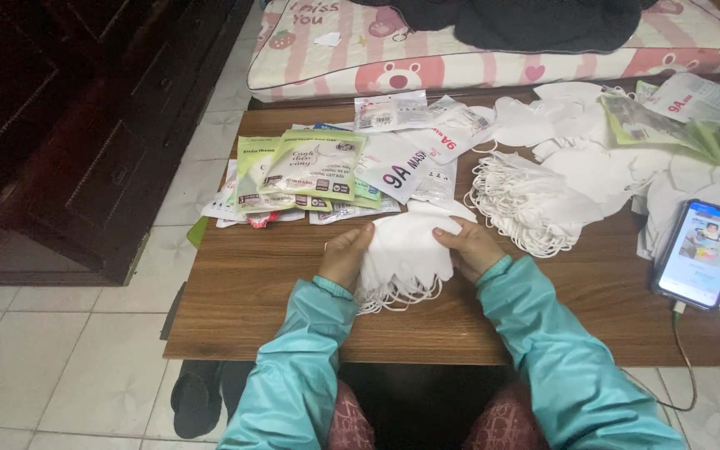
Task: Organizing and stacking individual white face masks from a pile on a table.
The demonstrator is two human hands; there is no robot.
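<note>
Left hand: the left hand is closed on the left edge of a stack of white face masks, fingers curled over the top of it.
Right hand: the right hand is closed on the right edge of the same stack, thumb laid on the upper face.
Stack of white face masks: it is held between both hands just above the near middle of the desk; white ear loops are seen hanging from its lower edge toward the sleeves.
Sleeves: both forearms are covered by teal jacket sleeves.
Green packets: a fan of green and white flat packets is laid on the desk beyond the left hand, well apart from it.
White packets: flat white printed packets are spread just behind the held stack, partly overlapped by the green ones.
Loose masks: a pile of white masks with tangled loops is lying to the right of the right hand, near but not touching.
Further pile: more white masks and packets are heaped at the far right of the desk.
Phone: a lit smartphone is resting at the right edge, a cable plugged into its near end.
Mattress: a pink patterned mattress is lying beyond the desk, with a dark garment on it.
Floor: pale tiles are seen at left, beside a dark wooden cabinet.
</note>
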